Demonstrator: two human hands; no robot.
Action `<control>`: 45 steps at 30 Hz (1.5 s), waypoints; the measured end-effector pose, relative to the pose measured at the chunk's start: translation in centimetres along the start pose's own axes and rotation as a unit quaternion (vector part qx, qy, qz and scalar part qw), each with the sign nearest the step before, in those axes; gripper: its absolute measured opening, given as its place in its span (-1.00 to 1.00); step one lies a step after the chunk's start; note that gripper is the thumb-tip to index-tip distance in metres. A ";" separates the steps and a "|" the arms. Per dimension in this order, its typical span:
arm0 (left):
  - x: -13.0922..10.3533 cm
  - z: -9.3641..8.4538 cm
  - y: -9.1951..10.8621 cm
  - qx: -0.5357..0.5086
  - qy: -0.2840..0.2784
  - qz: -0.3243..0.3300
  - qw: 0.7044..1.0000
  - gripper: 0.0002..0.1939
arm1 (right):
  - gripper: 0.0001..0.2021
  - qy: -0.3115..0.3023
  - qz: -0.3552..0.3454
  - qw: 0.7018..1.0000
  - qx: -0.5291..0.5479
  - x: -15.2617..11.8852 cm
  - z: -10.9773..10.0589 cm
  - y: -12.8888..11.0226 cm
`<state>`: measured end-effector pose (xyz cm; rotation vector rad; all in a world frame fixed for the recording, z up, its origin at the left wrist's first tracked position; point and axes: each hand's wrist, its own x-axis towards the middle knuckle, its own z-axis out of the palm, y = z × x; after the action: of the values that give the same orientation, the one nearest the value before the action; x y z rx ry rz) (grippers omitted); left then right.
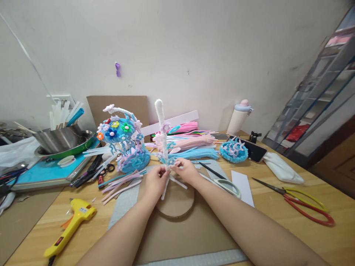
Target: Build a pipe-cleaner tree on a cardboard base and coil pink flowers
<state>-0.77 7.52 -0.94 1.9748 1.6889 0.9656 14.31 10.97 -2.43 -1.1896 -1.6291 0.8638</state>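
A white fuzzy pipe-cleaner stem stands upright in front of me, with pink, lilac and blue flowers and leaves along its lower half. Its white legs splay out over a round cardboard disc. My left hand pinches the stem low down, just above the legs. Fingers closed, my right hand grips the same spot from the other side, beside a blue flower. The fingertips hide the exact grip.
Behind left stands a finished-looking blue flower piece. Pipe-cleaner bundles lie behind my hands. A yellow glue gun is at left, red-and-yellow-handled scissors at right. A blue fuzzy base, phone and bottle stand back right.
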 end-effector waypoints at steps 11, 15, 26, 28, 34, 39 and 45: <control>0.1 0.1 -0.1 -0.030 0.006 0.004 1.000 -0.79 | -0.79 -0.073 -0.013 0.997 0.009 0.6 -0.3 0.5; 0.1 0.2 -0.3 -0.043 0.006 0.004 0.999 -0.79 | -0.82 -0.061 -0.019 0.998 0.022 0.7 -0.3 0.6; -0.1 -0.4 -0.1 -0.073 0.036 0.021 0.996 -0.86 | -0.79 0.010 -0.011 0.999 0.039 -0.7 -1.8 -1.3; -0.2 -0.6 -0.3 -0.078 0.052 0.023 0.995 -0.82 | -0.79 0.015 -0.009 0.999 0.031 -0.9 -2.3 -1.7; -0.3 -1.2 -0.9 -0.097 0.070 0.022 0.993 -0.72 | -0.80 0.011 -0.016 1.000 0.006 -1.5 -3.4 -2.2; -0.3 -1.7 -1.0 -0.127 0.075 -0.022 0.989 -0.61 | -0.78 -0.001 -0.019 0.999 -0.039 -1.4 -3.5 -1.7; -1.1 -4.4 -0.7 -0.107 0.020 -0.052 0.993 -0.63 | -0.82 -0.049 -0.021 0.986 -0.161 -1.9 -5.5 -2.6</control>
<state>-4.37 5.91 1.37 1.7253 1.6178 1.1053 18.91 8.52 1.28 -1.3421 -1.9195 0.6560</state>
